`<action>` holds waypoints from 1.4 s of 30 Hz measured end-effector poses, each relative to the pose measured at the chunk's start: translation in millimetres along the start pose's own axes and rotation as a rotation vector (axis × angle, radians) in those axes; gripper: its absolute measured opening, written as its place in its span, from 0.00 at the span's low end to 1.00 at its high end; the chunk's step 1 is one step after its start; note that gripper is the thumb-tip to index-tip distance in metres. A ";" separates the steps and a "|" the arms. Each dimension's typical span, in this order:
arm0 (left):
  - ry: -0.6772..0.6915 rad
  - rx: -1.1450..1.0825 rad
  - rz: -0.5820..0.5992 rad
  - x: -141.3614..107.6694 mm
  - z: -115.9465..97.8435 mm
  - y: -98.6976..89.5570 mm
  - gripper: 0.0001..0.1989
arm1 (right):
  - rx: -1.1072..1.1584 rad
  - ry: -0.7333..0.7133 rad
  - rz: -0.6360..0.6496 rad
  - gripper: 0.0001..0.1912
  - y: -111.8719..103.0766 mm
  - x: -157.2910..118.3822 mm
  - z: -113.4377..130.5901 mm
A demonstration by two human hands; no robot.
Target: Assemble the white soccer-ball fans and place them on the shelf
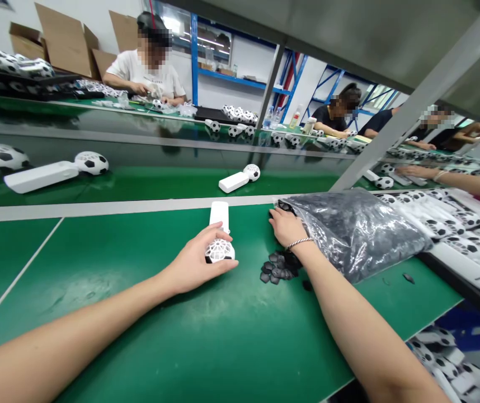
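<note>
Left hand (198, 260): clenched over the lattice head of a white handheld fan (219, 215), fingers wrapped across it, gripping it upright on the mat.

Right hand (286, 226): fingers curled down at the mouth of the bag (357, 235), on or against black pieces there; whether they grip any, cannot tell. A silver bracelet (300, 242) circles the wrist.

Bag: clear plastic, packed with small black pieces, lying on a green mat (139, 313) at the bench's far edge.

Fan: left of the bag, its handle pointing away from the wearer, its white head bare of black in the part that shows.

Black pieces: a loose pile (276, 268) of hexagonal shapes just in front of the bag's mouth, below the right hand; a stray piece (408, 278) lies on the mat to the bag's right.

Finished fans: a heap (462, 224) of white fans with black-and-white football heads just right of the bag; three more (234, 182) lie on a green shelf beyond it.

Co-workers: across the line beyond the bag, one in a white T-shirt (143, 70) works with both hands at a fan; another in dark clothes (336, 115) sits further right. A third person's forearm (466, 184) reaches in from the right of the bag.

Background: cardboard boxes (66, 45) and a blue rack (231, 84) stand far beyond the bag.
</note>
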State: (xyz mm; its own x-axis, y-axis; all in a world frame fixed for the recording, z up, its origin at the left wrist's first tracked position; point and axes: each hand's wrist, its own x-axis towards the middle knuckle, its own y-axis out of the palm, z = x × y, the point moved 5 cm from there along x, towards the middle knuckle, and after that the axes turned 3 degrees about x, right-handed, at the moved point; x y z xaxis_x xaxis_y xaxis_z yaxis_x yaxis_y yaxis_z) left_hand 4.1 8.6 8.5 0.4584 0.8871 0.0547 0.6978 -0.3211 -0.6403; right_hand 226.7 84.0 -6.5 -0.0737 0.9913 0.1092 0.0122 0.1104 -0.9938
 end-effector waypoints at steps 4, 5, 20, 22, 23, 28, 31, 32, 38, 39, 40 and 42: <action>0.030 -0.008 -0.064 0.8 3.5 2.3 0.16 | -0.039 -0.056 0.046 0.15 -9.8 -8.8 9.6; 0.042 -0.009 -0.060 1.3 4.0 2.2 0.16 | -0.047 -0.069 0.056 0.15 -12.6 -12.0 13.1; 0.084 -0.061 0.032 5.2 17.6 -12.6 0.28 | 0.153 -0.226 0.117 0.12 -22.4 -38.0 32.1; 0.106 -0.088 0.092 4.4 15.3 -14.8 0.26 | 0.144 -0.242 0.127 0.10 -22.7 -40.0 33.7; 0.113 -0.094 0.121 3.7 13.8 -15.8 0.25 | 0.132 -0.241 0.127 0.09 -23.5 -41.0 34.4; 0.137 -0.033 0.103 0.6 7.2 -16.1 0.25 | 0.176 -0.244 0.090 0.06 -30.7 -43.5 37.3; 0.131 0.007 0.039 0.9 8.0 -14.0 0.28 | 0.426 -0.293 -0.004 0.08 -40.3 -46.5 42.7; 0.123 0.009 0.038 1.5 9.1 -13.3 0.28 | 0.533 -0.311 -0.033 0.08 -44.0 -48.5 45.6; 0.157 -0.017 0.097 4.3 10.9 -15.7 0.28 | 0.903 -0.529 -0.053 0.06 -58.2 -68.1 79.0; 0.171 -0.019 0.106 4.1 10.4 -16.1 0.27 | 0.911 -0.584 -0.042 0.07 -58.0 -71.5 85.4; 0.183 -0.020 0.111 3.9 9.8 -16.4 0.27 | 0.914 -0.633 -0.034 0.08 -56.9 -74.4 90.9; 0.203 -0.024 0.119 3.5 8.7 -16.4 0.27 | 0.910 -0.692 -0.040 0.09 -53.5 -78.0 98.5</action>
State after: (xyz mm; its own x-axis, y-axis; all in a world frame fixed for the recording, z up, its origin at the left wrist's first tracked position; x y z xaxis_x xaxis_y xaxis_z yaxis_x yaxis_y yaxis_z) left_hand -10.5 19.9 12.6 0.6378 0.7583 0.1346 0.6440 -0.4293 -0.6332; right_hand 133.6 -6.3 36.1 -0.5947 0.7049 0.3866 -0.7083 -0.2319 -0.6667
